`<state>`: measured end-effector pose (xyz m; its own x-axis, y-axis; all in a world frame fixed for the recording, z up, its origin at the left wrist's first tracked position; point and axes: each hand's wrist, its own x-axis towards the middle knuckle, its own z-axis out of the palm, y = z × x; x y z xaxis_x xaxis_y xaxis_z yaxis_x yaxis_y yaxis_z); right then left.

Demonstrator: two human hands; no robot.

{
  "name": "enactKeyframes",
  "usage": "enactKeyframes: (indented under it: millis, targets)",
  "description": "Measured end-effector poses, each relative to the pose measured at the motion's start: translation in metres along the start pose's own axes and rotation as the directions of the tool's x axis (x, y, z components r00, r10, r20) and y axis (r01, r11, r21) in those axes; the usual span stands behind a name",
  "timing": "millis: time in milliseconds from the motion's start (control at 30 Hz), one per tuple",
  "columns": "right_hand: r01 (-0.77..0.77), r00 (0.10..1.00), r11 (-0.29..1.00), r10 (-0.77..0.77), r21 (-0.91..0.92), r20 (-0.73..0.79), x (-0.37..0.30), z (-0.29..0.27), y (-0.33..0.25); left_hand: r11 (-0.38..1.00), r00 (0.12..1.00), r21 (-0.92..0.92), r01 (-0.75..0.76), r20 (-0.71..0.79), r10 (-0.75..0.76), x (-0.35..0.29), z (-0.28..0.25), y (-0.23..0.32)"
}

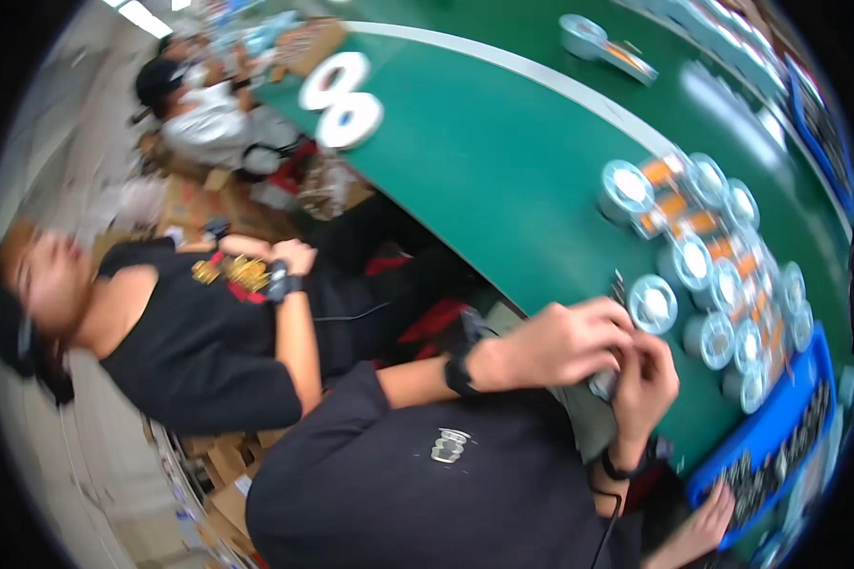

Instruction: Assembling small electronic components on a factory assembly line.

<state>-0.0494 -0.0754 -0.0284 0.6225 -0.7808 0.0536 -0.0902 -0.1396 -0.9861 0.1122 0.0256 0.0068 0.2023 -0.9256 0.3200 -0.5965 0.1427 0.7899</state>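
My left hand (571, 346) and my right hand (647, 387) are brought together over the near edge of the green table. Their fingers are closed and pinched against each other. A small greyish piece (603, 383) shows between them, too blurred and covered to name. Just beyond my left fingers is a small dark, thin part (620, 286). Close to my fingertips stands a light blue part with a round, pale-centred end (653, 303). Many more such round-ended light blue parts (712, 339) with orange strips are crowded together to the right.
A blue tray (795, 398) of small dark parts lies at the right, with another person's hand (710, 523) at its rim. Two white rings (349, 121) and a light blue part (605, 45) lie on the green table (484, 142). A person in black (209, 332) sits at the left.
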Motion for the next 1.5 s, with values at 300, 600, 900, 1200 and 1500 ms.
enactKeyframes:
  millis: [300, 600, 900, 1200, 1500]
  targets:
    - [-0.145, 0.989, 0.979, 0.141, 0.14, 0.038, 0.003, 0.001, -0.003, 0.994, 0.998, -0.101, 0.036, 0.056, -0.03, 0.001, 0.01, -0.026]
    - [-0.01, 0.998, 1.0, 0.01, 0.006, 0.061, 0.004, -0.001, -0.002, 0.993, 0.998, -0.101, 0.056, 0.018, -0.055, 0.0, 0.013, -0.027]
    - [0.378, 0.926, 0.793, -0.336, -0.477, 0.176, 0.009, -0.01, -0.01, 0.991, 0.996, -0.135, 0.002, -0.086, -0.013, -0.006, 0.024, -0.029]
    - [0.421, 0.907, 0.747, -0.355, -0.515, 0.226, 0.015, -0.011, -0.018, 0.989, 0.985, -0.134, -0.056, -0.17, 0.033, -0.005, 0.026, -0.026]
    - [0.414, 0.91, 0.683, -0.317, -0.602, 0.267, 0.01, -0.011, -0.022, 0.988, 0.954, -0.078, -0.137, -0.278, 0.11, -0.006, 0.034, -0.029]
